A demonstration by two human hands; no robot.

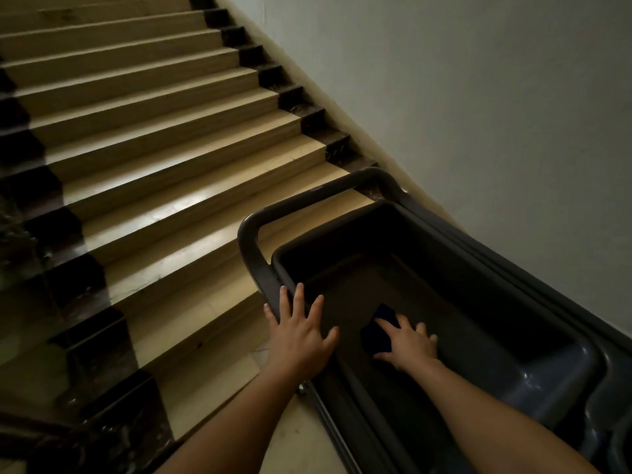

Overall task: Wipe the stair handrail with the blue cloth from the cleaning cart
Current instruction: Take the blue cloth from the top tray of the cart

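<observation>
Left hand [299,331] lay flat, fingers splayed straight, on the near-left rim of the cleaning cart [328,230], just below its curved handle bar [249,234], gripping nothing. Right hand [408,343] was reaching down into the cart's dark tub, fingers spread and loose, forefinger touching the blue cloth [376,333] that lay on the tub floor, not yet pinched. Stairs [171,165] rose to the left.

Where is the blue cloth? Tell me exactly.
Head view, lower right of centre: the blue cloth lies in the cart's dark tub, partly under the right hand, right of the left hand on the rim.
</observation>
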